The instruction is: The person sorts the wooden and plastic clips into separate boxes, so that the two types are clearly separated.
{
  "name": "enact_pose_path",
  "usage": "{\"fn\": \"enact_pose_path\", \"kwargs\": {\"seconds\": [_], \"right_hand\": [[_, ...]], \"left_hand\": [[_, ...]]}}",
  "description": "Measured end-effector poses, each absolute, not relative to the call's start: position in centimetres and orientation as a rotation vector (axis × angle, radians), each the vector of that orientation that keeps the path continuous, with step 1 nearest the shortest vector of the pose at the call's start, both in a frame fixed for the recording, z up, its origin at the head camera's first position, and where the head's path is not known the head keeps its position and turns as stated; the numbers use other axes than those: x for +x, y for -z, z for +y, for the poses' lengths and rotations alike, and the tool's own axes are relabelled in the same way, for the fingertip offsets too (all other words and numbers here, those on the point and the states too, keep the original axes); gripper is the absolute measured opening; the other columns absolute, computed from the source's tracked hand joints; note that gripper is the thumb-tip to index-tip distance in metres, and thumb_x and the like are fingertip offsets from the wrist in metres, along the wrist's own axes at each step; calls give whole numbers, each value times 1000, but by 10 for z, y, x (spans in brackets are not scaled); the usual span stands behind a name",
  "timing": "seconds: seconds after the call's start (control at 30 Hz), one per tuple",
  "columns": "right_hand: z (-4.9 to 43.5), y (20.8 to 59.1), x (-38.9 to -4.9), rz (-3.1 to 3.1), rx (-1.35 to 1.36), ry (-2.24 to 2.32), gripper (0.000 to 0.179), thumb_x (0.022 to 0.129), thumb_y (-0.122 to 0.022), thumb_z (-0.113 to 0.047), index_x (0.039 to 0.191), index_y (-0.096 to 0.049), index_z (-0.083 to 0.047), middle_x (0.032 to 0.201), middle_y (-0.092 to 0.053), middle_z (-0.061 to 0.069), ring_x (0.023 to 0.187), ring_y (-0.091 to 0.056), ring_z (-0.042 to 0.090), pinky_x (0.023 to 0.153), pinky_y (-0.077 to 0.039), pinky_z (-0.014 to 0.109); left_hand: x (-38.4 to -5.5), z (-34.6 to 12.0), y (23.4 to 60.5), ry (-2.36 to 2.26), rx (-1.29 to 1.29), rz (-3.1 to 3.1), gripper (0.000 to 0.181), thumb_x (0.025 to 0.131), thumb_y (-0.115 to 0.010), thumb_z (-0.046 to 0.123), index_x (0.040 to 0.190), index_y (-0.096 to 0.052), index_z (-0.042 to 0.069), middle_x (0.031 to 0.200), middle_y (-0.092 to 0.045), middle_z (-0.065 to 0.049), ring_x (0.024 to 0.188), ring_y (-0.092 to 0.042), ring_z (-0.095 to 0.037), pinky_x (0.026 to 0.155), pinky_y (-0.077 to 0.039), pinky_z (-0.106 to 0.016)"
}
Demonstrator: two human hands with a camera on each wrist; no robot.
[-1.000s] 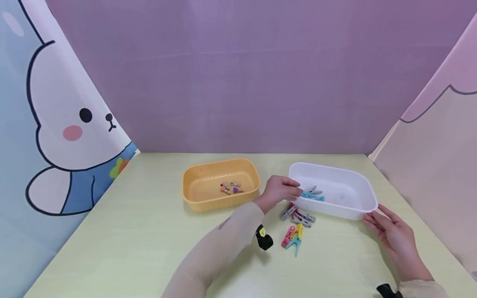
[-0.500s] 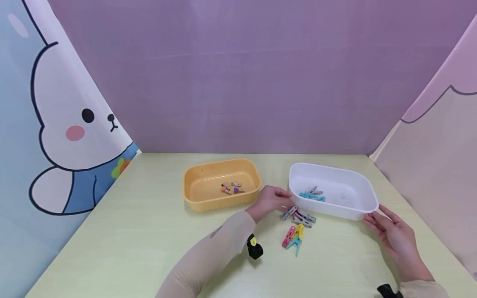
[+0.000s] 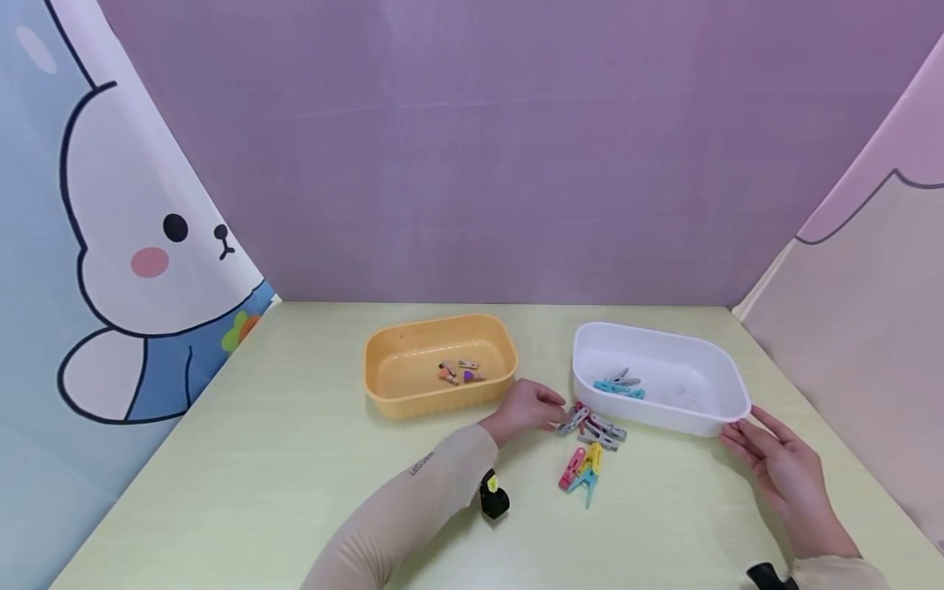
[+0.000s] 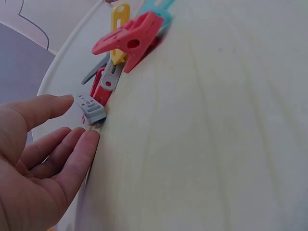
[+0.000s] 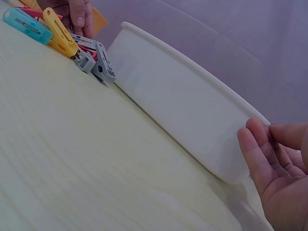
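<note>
My left hand (image 3: 525,407) reaches the near pile of grey and red clothespins (image 3: 592,428). In the left wrist view, its thumb and fingers (image 4: 79,151) stand apart beside a grey clothespin (image 4: 92,109), with no grip on it. The white plastic basin (image 3: 664,416) stands on the table at right, holding several blue and grey clothespins (image 3: 619,388). At its near right corner, my right hand (image 3: 783,467) pinches the rim, fingers against the outer wall in the right wrist view. Pink (image 3: 571,469), yellow (image 3: 593,459) and blue (image 3: 586,483) clothespins lie nearer me.
A yellow-orange basin (image 3: 413,406) stands left of the white one, with several small wooden clips (image 3: 457,373) in it. A purple backdrop (image 3: 501,164) rises behind the table (image 3: 243,459). Cartoon-printed panels (image 3: 111,270) flank both sides.
My left hand has moved from the white basin's left rim down and left to the grey and red clothespins. The right hand keeps its hold on the basin.
</note>
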State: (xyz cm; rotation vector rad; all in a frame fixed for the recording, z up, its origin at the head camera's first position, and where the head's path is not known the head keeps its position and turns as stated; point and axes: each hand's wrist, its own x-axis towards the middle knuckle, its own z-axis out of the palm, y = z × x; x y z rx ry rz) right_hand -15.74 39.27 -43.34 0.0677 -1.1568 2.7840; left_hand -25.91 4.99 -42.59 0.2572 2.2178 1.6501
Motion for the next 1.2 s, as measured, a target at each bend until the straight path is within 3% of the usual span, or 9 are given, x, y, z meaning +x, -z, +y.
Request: {"fn": "enact_pose_path", "kwargs": {"seconds": [0.7, 1.2], "right_hand": [[393, 433, -158, -1137, 89, -2791, 37, 99, -39, 18, 108, -70, 0, 95, -72, 24, 86, -73, 32, 80, -60, 38], [393, 435, -158, -1140, 90, -2793, 36, 99, -40, 17, 108, -70, 0, 95, -71, 24, 86, -73, 32, 80, -60, 38]], "left_hand": [[-261, 54, 412, -1357, 296, 2319, 26, 76, -87, 12, 98, -75, 8, 88, -69, 3, 78, -66, -12, 70, -59, -26], [-264, 53, 415, -1385, 362, 2307, 20, 78, -83, 3, 96, -74, 2, 85, -69, 0, 73, -66, -13, 67, -59, -23]]}}
